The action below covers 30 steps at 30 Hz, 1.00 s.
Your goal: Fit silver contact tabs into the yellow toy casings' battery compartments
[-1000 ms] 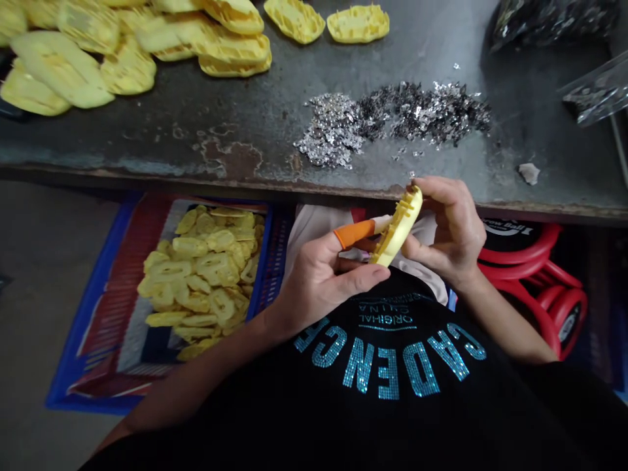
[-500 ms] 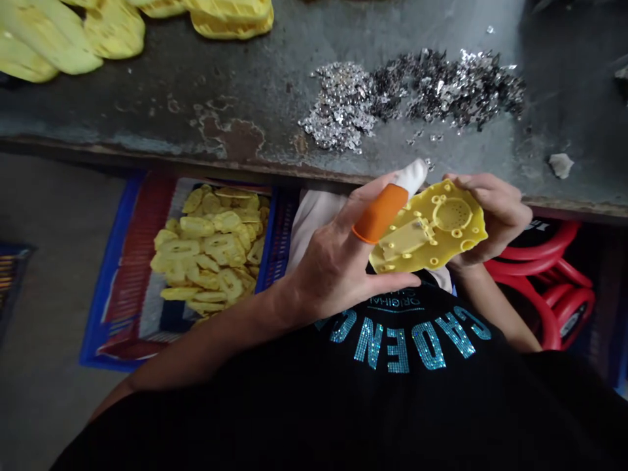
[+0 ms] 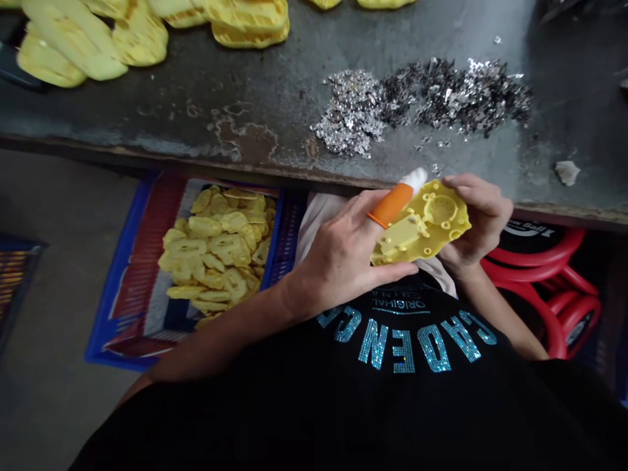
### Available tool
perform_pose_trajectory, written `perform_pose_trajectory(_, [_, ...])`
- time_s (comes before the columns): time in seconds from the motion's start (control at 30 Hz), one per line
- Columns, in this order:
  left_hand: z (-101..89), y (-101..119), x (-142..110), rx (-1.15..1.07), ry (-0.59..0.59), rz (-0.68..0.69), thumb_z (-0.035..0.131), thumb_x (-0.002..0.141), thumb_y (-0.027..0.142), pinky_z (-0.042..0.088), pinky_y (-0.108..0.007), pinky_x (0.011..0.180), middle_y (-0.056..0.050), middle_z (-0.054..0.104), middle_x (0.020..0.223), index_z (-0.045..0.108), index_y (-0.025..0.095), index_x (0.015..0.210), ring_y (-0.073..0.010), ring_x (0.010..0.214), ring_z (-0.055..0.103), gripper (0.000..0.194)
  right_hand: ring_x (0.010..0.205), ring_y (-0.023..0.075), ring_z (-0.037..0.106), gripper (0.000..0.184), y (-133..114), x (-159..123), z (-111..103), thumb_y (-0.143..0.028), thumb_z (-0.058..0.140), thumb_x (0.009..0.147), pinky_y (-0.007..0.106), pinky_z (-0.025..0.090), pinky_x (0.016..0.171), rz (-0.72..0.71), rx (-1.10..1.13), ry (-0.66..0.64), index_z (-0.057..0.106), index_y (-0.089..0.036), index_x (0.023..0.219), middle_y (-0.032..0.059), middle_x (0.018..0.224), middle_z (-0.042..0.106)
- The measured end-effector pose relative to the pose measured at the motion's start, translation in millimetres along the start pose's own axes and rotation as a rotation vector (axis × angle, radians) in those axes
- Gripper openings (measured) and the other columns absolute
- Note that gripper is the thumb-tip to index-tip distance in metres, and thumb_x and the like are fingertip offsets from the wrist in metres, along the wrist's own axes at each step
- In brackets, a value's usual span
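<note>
A yellow moulded plastic shell (image 3: 417, 247) is held up in front of my chest, its inner side with small posts and a round, pierced ring facing me. My left hand (image 3: 338, 255) grips its left end, the thumb along the lower edge and a finger at the upper edge. That finger wears a white tip cover and an orange sleeve. On the other side, my right hand (image 3: 478, 219) closes round the right end, its fingers partly hidden behind the shell. Just beyond, small shiny metal pieces (image 3: 350, 111) lie heaped on the metal bench (image 3: 196, 98).
Larger yellow shells (image 3: 73, 42) rest at the bench's far left. Below it, a blue crate (image 3: 105, 307) holds many yellow parts (image 3: 220, 245). Red rings (image 3: 534, 261) are stacked under the bench at right. A whitish lump (image 3: 568, 172) sits near the bench edge.
The shell has tilted a little and moved slightly left and down, still between both hands. My right hand has come left with it. The whole view has shifted slightly.
</note>
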State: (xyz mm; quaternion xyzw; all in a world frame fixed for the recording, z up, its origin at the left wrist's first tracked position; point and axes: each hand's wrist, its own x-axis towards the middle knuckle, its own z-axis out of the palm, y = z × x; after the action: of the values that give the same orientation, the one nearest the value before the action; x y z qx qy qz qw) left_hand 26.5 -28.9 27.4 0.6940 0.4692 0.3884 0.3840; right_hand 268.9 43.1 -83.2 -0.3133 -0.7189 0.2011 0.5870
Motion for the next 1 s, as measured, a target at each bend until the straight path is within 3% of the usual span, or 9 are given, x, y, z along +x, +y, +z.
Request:
perform_pose_trajectory(0.1, [-2.9,-10,1,0.094,-0.035,0.004,0.103,0.094,0.056,0.059,-0.064,0.133,-0.015,0.075,0.161,0.074,0.026,0.161,-0.0465,0.155,0.071,0.078,0.129,0.0494,0.071,0.086,-8,6,2,-0.101,0.073,0.087,0.072,0.060,0.108,0.074,-0.072,-0.081,0.058,-0.051,0.155,0.0140,0.145,0.077])
perform_pose_trajectory(0.17, [-5.1,-13,0,0.163,-0.004,0.007,0.100,0.096,0.060,0.063,-0.066,0.126,-0.018,0.075,0.159,0.073,0.025,0.162,-0.0479,0.148,0.074,0.080,0.123,0.0458,0.072,0.079,-13,9,7,-0.099,0.071,0.092,0.069,0.062,0.106,0.053,-0.022,-0.001,0.063,-0.048,0.151,0.0129,0.136,0.078])
perform_pose_trajectory(0.23, [-6.8,-14,-1,0.216,0.052,0.041,0.101,0.094,0.060,0.066,-0.065,0.122,-0.019,0.074,0.159,0.072,0.024,0.163,-0.0468,0.143,0.076,0.083,0.121,0.0433,0.073,0.075,-15,10,12,-0.097,0.070,0.096,0.067,0.065,0.104,0.042,0.001,0.034,0.067,-0.045,0.149,0.0117,0.134,0.077])
perform_pose_trajectory(0.37, [-8.0,-14,-2,0.255,0.107,0.117,0.099,0.096,0.053,0.067,-0.060,0.126,-0.014,0.076,0.161,0.066,0.030,0.165,-0.0403,0.147,0.076,0.080,0.126,0.0413,0.074,0.063,-19,7,15,-0.086,0.079,0.100,0.066,0.067,0.108,0.080,-0.014,-0.026,0.072,-0.043,0.146,0.0102,0.140,0.076])
perform_pose_trajectory(0.57, [-7.1,-15,-3,0.233,0.107,0.091,0.094,0.099,0.046,0.067,-0.060,0.126,-0.013,0.077,0.162,0.061,0.030,0.169,-0.0377,0.146,0.080,0.079,0.129,0.0394,0.073,0.049,-28,8,15,-0.075,0.085,0.102,0.066,0.066,0.114,0.148,-0.017,-0.059,0.072,-0.045,0.139,0.0079,0.139,0.073])
perform_pose_trajectory(0.8, [-4.7,-19,-3,0.236,0.194,0.131,0.098,0.092,0.045,0.071,-0.063,0.119,-0.014,0.082,0.150,0.063,0.029,0.164,-0.0405,0.135,0.084,0.081,0.130,0.0394,0.073,0.038,-34,7,17,-0.068,0.081,0.107,0.068,0.065,0.115,0.210,-0.035,-0.112,0.073,-0.041,0.133,0.0079,0.134,0.072])
perform_pose_trajectory(1.0, [-6.0,-14,-6,0.148,0.156,0.027,0.100,0.094,0.051,0.069,-0.068,0.123,-0.013,0.079,0.156,0.061,0.034,0.168,-0.0419,0.141,0.082,0.085,0.134,0.0402,0.072,0.035,-40,6,14,-0.066,0.079,0.109,0.069,0.063,0.121,0.210,-0.026,-0.150,0.073,-0.040,0.132,0.0097,0.139,0.071])
